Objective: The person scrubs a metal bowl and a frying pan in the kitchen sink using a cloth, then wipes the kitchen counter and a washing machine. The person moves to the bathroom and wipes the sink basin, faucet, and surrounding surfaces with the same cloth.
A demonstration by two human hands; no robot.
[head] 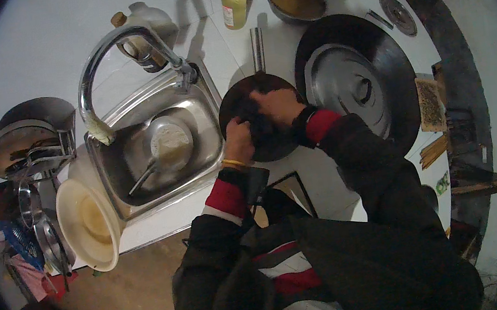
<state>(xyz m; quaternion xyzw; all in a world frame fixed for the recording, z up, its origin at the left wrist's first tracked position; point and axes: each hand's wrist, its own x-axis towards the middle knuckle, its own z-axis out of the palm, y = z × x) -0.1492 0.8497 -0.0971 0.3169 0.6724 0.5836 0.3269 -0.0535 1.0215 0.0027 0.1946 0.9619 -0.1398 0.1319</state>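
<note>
A dark frying pan (pixel 275 144) with a metal handle pointing away from me sits on the white counter, between the sink and a large wok. Over the pan's left part is my left hand (pixel 238 143), its fingers curled at a dark, bunched thing (pixel 249 110) that looks like a cloth. My right hand (pixel 277 106) reaches over the pan's middle, its fingers at the same dark thing. Shadow hides the fingertips, so the right hand's hold is unclear. Left of the pan, the steel sink (pixel 165 201) holds a bowl (pixel 171 141) with cloudy liquid and a metal-handled utensil.
A curved faucet (pixel 91 72) arches over the sink. The wok (pixel 400 74) with a metal lid (pixel 347 81) stands close on the right. A glass bottle (pixel 235 8) and a bowl (pixel 296 0) stand behind. At left are a cream basin (pixel 66 221) and a rack (pixel 68 143) of pans.
</note>
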